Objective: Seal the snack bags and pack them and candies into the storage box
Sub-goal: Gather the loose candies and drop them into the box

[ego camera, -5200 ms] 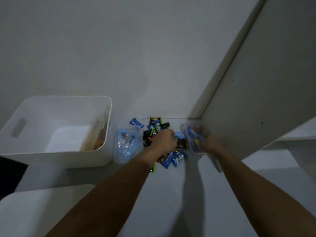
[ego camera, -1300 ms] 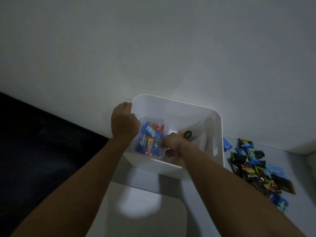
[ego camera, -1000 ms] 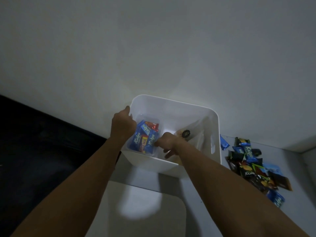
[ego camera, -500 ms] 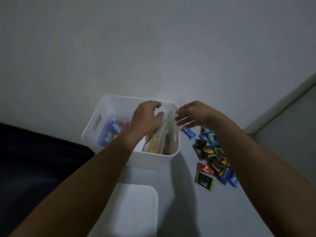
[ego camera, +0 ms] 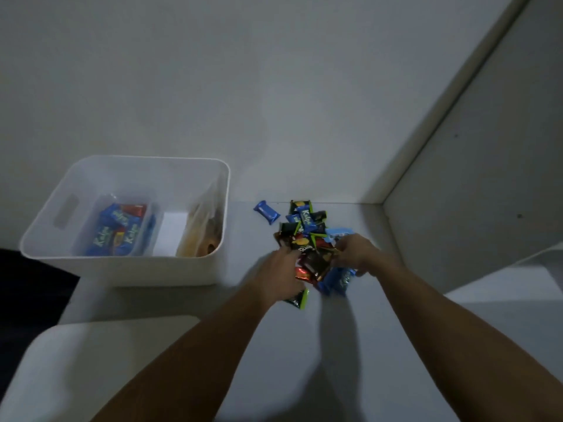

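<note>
The white storage box (ego camera: 137, 271) stands at the left on the grey surface. Inside it lie a clear snack bag of blue and red wrapped candies (ego camera: 117, 231) and a second clear bag with brownish snacks (ego camera: 202, 237) leaning on the right wall. A pile of loose wrapped candies (ego camera: 304, 222) lies right of the box, and one blue candy (ego camera: 267, 212) sits apart from it. My left hand (ego camera: 278, 272) rests on the pile's left edge, blurred, so its grip is unclear. My right hand (ego camera: 356, 254) curls its fingers around candies at the pile's right side.
A white rounded lid or board (ego camera: 91, 360) lies at the near left. The back wall rises just behind the box and the pile. A grey upright panel (ego camera: 475, 178) closes the right side, with a white ledge (ego camera: 518, 278) below it. Dark floor shows at far left.
Both hands have left the box and come down on the candy pile. My view has swung right, so the box now sits at the left with both bags in it.
</note>
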Available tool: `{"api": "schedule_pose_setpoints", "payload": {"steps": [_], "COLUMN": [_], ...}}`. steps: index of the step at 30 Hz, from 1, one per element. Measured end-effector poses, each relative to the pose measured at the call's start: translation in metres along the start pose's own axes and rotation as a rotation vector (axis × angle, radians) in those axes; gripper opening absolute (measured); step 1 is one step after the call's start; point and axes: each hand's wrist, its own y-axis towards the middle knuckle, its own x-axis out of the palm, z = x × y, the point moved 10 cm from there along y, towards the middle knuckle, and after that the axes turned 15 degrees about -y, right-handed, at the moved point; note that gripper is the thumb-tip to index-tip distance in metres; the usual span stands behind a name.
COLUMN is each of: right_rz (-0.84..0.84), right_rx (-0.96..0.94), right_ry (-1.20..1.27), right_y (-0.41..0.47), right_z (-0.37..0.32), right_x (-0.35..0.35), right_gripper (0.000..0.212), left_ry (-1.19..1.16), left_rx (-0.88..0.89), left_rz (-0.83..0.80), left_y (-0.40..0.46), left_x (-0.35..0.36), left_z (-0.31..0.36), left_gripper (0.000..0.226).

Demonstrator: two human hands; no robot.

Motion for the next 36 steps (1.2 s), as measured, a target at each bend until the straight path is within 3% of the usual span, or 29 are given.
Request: {"api": "schedule_pose_setpoints", "payload": {"steps": [2, 4, 6, 7, 9, 13, 19, 25, 29, 36], "right_rz": [0.005, 0.009, 0.009, 0.014, 0.036, 0.191, 0.485, 0.517, 0.448, 0.405], "right_rx": [-0.034, -0.088, -0.128, -0.151, -0.197, -0.283, -0.380, -0.401, -0.418, -0.393], "right_ry": [-0.048, -0.130, -0.241, -0.289, -0.372, -0.430, -0.279, -0.274, -0.250, -0.101], "right_y": [0.006, 0.017, 0.028, 0.034, 0.042, 0.044, 0.035, 0.030, 0.034, 0.020], "right_z": [0.009, 0.016, 0.020, 0.021, 0.021, 0.021, 0.034, 0.034, 0.033, 0.035], "right_x": [0.016, 0.037, 0.059, 0.067, 0.077, 0.068, 0.065, 0.077, 0.076, 0.074], "right_gripper": [0.036, 0.071, 0.113, 0.120, 0.115, 0.080, 0.050, 0.048, 0.040, 0.025], "left_ry": [0.104, 0.190, 0.285, 0.315, 0.317, 0.301, 0.223, 0.301, 0.238, 0.081], "left_rx": [-0.035, -0.077, -0.080, -0.066, -0.065, -0.123, -0.001, 0.117, 0.192, 0.127], "left_rz": [-0.050, -0.073, -0.063, -0.053, -0.060, -0.054, 0.170, 0.241, 0.299, 0.299], "left_y": [0.002, 0.002, 0.004, 0.006, 0.011, 0.016, 0.014, 0.007, 0.004, -0.012], "left_x": [0.030, 0.052, 0.065, 0.069, 0.075, 0.078, 0.079, 0.085, 0.083, 0.064], "left_z": [-0.016, -0.027, -0.032, -0.033, -0.039, -0.049, -0.042, -0.024, -0.019, -0.021], "left_gripper": [0.087, 0.114, 0.127, 0.128, 0.122, 0.095, 0.066, 0.066, 0.051, 0.030]}}
